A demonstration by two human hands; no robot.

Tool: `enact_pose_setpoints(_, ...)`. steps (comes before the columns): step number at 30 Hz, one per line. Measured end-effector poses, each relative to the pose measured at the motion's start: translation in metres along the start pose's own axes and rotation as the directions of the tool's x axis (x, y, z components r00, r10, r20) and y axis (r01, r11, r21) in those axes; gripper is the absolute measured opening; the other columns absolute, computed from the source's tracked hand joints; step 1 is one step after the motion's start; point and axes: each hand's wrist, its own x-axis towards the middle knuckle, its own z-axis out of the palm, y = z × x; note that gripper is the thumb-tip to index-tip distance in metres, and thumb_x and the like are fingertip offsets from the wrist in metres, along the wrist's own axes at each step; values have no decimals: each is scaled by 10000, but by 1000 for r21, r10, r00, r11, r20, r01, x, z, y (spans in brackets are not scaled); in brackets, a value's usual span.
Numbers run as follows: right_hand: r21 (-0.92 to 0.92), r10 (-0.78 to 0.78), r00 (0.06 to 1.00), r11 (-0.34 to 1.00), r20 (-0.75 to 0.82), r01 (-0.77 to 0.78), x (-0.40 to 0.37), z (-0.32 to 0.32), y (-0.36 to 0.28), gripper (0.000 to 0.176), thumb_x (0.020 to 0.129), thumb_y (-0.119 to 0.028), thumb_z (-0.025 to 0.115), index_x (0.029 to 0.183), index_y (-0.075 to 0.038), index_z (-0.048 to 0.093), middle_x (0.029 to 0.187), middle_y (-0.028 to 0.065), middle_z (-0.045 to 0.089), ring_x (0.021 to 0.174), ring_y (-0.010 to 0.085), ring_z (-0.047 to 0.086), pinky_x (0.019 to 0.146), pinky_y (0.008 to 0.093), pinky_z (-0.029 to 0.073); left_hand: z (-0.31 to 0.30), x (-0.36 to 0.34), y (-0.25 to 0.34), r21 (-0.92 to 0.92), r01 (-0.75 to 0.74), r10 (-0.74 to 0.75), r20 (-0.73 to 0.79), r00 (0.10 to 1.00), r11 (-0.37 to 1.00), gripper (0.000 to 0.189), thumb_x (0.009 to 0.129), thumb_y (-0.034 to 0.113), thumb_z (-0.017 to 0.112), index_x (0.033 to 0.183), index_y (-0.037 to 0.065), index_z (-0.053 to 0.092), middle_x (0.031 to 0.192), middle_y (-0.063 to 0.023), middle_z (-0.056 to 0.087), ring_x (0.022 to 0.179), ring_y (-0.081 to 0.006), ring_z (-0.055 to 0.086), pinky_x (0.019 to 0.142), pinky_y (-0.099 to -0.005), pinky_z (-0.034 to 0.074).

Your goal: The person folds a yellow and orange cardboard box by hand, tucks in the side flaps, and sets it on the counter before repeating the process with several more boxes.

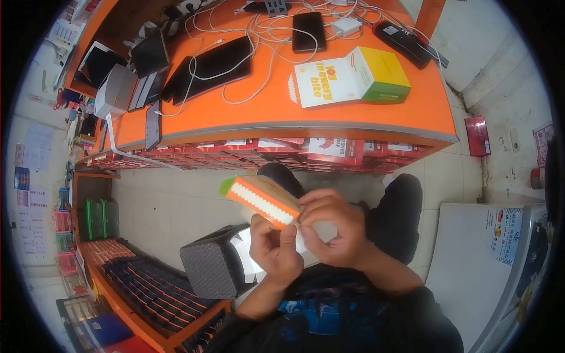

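Above my lap I hold a small carton (265, 201) with an orange side, a white zigzag strip and a green end. My left hand (273, 250) is closed on its lower near corner, thumb and fingers pressed together. At the same near end, my right hand (332, 226) has its fingers curled in a pinch against the carton's edge. What lies inside that pinch is hidden. White folded card (246, 250) shows under my left hand. An opened green, yellow and white carton (329, 79) with "joy in every bite" printed on it lies on the orange table (376, 115).
Tangled white cables (259, 35), a phone (308, 32), a tablet (220, 62) and a black handheld device (403, 44) are on the table. Red boxes (335, 150) fill the shelf beneath. A black woven box (209, 267) stands at my left, a white cabinet (465, 259) at my right.
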Motion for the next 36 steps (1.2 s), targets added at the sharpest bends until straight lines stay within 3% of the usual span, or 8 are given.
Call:
enact_pose_setpoints(2, 93, 18, 995, 996, -99, -8, 5, -8, -6, 318, 851, 39, 832, 1128, -15, 684, 1023, 183, 753, 1055, 364, 744, 943, 423, 598, -17, 6, 5, 513, -413, 268, 335, 903, 752, 181, 965, 8, 765, 1132, 16, 695, 1162, -127, 697, 1063, -308, 701, 953, -405, 542)
enact_pose_setpoints(7, -44, -9, 988, 999, -157, 3, -4, 4, 7, 379, 838, 26, 825, 1190, -9, 690, 1162, 201, 755, 1039, 361, 750, 882, 423, 608, -29, 15, -10, 562, -642, 181, 662, 727, 522, 396, 792, 120, 906, 1150, 87, 740, 1102, -142, 664, 1096, -365, 656, 928, -447, 508)
enact_pose_setpoints(10, -243, -128, 990, 964, -57, 110, -6, -5, 11, 359, 830, 30, 809, 1177, -10, 728, 1228, 212, 757, 1019, 341, 774, 813, 391, 626, -30, 16, -11, 657, -451, 60, 527, 848, 605, 480, 915, 358, 871, 1251, 80, 670, 1148, -139, 650, 1050, -326, 649, 914, -432, 505)
enact_pose_setpoints(12, -351, -243, 961, 895, 135, 275, -1, -10, 9, 304, 817, -24, 830, 1115, -37, 772, 1223, 202, 760, 1011, 326, 780, 792, 384, 632, -26, 15, -12, -94, 224, -213, 106, 971, 970, 687, 991, 660, 710, 1312, 65, 591, 1224, -138, 641, 998, -284, 642, 910, -425, 507)
enact_pose_setpoints(17, -368, -259, 959, 886, 112, 282, -4, -3, 4, 198, 820, -76, 843, 1016, -83, 819, 1223, 170, 760, 1017, 315, 771, 815, 391, 637, -36, 29, 1, -293, 511, -477, 185, 859, 808, 402, 1170, 301, 522, 1346, -35, 653, 1235, -122, 737, 1077, -229, 734, 954, -362, 579)
enact_pose_setpoints(24, -446, -180, 983, 878, 27, 173, -14, -7, 5, 214, 770, -107, 883, 980, -114, 846, 1059, 76, 683, 1141, 343, 688, 909, 420, 622, -4, 8, 10, -435, 523, -505, 167, 847, 733, 359, 1156, 224, 543, 1399, -24, 637, 1376, -139, 711, 1272, -244, 683, 1148, -413, 501)
enact_pose_setpoints(26, -434, -188, 982, 883, 25, 180, -17, -5, 8, 234, 763, -83, 889, 989, -98, 829, 1057, 76, 681, 1118, 346, 691, 907, 426, 622, 4, 9, 14, -467, 510, -529, 101, 842, 722, 235, 1142, 182, 615, 1225, -11, 721, 1214, -104, 749, 1056, -134, 675, 946, -319, 518)
enact_pose_setpoints(36, -340, -202, 978, 917, 50, 207, -5, -5, 12, 341, 760, -25, 906, 1038, 22, 716, 1078, 136, 719, 1056, 334, 710, 850, 419, 634, -10, 6, 11, 105, 246, -251, 32, 968, 964, 164, 1077, 102, 717, 1090, -44, 792, 1011, -57, 783, 909, -70, 653, 841, -241, 494)
